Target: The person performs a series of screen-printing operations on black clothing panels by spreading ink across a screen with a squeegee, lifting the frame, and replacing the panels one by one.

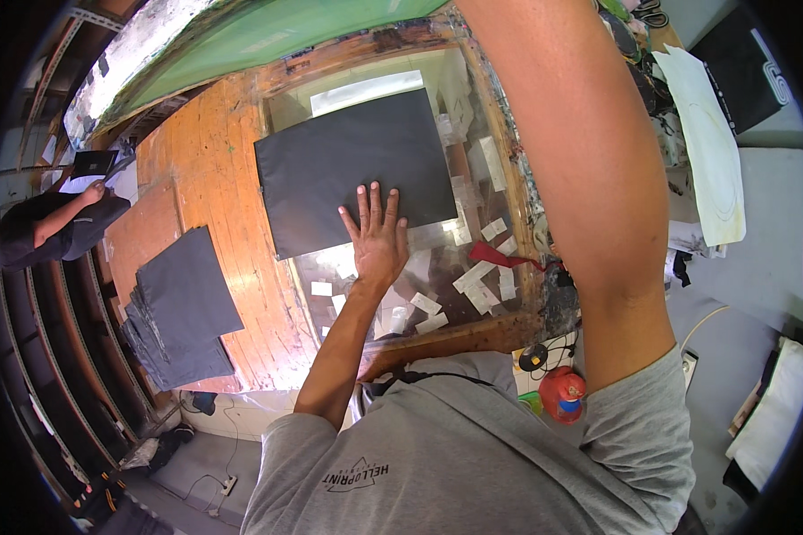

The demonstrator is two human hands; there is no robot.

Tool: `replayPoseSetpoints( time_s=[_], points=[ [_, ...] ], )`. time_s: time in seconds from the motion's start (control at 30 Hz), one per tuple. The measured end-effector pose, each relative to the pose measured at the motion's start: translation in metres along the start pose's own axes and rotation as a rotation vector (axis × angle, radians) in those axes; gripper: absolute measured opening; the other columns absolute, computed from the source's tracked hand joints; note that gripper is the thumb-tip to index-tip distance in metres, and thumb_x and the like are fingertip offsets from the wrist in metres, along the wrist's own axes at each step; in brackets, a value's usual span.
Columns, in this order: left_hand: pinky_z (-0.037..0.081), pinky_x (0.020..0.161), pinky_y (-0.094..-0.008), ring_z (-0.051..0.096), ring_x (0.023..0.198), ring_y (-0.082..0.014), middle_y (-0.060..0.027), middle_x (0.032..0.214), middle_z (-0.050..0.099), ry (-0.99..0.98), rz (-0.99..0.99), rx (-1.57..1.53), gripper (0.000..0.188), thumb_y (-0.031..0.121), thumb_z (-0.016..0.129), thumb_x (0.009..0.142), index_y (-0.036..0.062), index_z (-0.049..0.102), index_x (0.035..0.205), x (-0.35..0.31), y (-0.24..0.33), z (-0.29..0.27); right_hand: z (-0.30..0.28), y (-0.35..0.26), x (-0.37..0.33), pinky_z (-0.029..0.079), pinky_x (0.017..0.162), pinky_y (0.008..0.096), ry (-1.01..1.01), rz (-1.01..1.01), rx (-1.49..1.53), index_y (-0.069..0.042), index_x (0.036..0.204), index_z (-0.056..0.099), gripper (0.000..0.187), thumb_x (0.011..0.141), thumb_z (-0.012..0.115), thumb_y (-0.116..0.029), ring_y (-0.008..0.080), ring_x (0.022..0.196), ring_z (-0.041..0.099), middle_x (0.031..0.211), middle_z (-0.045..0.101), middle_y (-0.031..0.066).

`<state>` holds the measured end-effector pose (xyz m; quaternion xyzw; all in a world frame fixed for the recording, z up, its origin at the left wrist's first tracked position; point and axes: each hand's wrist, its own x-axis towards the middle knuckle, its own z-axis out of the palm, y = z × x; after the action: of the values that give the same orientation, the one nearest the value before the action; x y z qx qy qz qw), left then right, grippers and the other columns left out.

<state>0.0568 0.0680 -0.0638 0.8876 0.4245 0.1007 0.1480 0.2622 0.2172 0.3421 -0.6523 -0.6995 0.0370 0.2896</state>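
Head view showed the left hand lying flat, fingers spread, pressing the near edge of a black sheet on the glass-topped wooden table. Beyond the fingertips the sheet covered the glass; bare glass with tape strips lay right of the palm. Well left sat a stack of black sheets. The right arm reached up out of frame, so its hand's state could not be told.

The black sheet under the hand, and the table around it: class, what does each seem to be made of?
Black sheet: probably matte paper or card; flat, dull, straight-edged, no shine. It could be thin fabric. Table: wood, orange-brown and worn, with visible grain and plank lines. Left hand lies flat on the sheet.
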Motion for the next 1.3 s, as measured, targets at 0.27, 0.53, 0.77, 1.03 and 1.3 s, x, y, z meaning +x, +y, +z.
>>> replayPoseSetpoints(
  time_s=[0.27, 0.53, 0.77, 1.03, 1.3],
  points=[
    [0.002, 0.121, -0.0720, 0.016, 0.158, -0.0394, -0.0203, 0.167, 0.029, 0.032, 0.031, 0.005, 0.054, 0.026, 0.055, 0.102, 0.0078, 0.049, 0.152, -0.001, -0.003, 0.000, 0.006, 0.007, 0.003, 0.060, 0.081, 0.0429, -0.023, -0.062, 0.073, 0.004, 0.108, 0.077, 0.034, 0.079, 0.059, 0.004, 0.0351, 0.087, 0.075, 0.097, 0.074, 0.0274],
    [0.003, 0.120, -0.0728, 0.016, 0.158, -0.0389, -0.0193, 0.166, 0.031, -0.031, 0.004, -0.022, 0.053, 0.026, 0.054, 0.102, 0.0087, 0.050, 0.152, 0.000, -0.003, -0.008, 0.002, -0.001, -0.002, 0.059, 0.080, 0.0457, -0.003, 0.048, 0.186, -0.001, 0.107, 0.076, 0.033, 0.082, 0.055, 0.004, 0.0375, 0.084, 0.074, 0.096, 0.074, 0.0260],
    [0.017, 0.124, -0.0581, 0.034, 0.152, -0.0384, -0.0202, 0.164, 0.034, 0.299, -0.153, -0.849, 0.055, 0.025, 0.055, 0.104, 0.0044, 0.044, 0.154, -0.031, 0.022, -0.102, 0.075, -0.005, -0.117, 0.047, 0.092, 0.0468, 0.238, -0.175, 0.079, -0.008, 0.118, 0.065, 0.045, 0.074, 0.071, -0.003, 0.0302, 0.103, 0.066, 0.102, 0.071, 0.0094],
    [0.045, 0.107, -0.0551, 0.052, 0.126, -0.0325, -0.0126, 0.135, 0.050, 0.191, -1.018, -2.149, 0.047, 0.038, 0.063, 0.102, 0.0083, 0.049, 0.135, -0.091, 0.031, -0.105, 0.201, 0.040, -0.216, 0.046, 0.092, 0.0481, 0.001, -0.026, 0.075, -0.004, 0.121, 0.069, 0.052, 0.073, 0.058, 0.014, 0.0323, 0.111, 0.066, 0.120, 0.073, 0.0149],
    [0.051, 0.094, -0.0498, 0.059, 0.108, -0.0275, -0.0096, 0.110, 0.062, 0.230, -1.213, -2.068, 0.027, 0.027, 0.064, 0.102, 0.0080, 0.052, 0.117, -0.094, 0.020, -0.065, 0.297, 0.134, -0.084, 0.048, 0.088, 0.0472, -0.168, 0.015, -0.141, -0.010, 0.124, 0.070, 0.051, 0.079, 0.060, 0.011, 0.0311, 0.105, 0.069, 0.120, 0.074, 0.0104]
  ],
)
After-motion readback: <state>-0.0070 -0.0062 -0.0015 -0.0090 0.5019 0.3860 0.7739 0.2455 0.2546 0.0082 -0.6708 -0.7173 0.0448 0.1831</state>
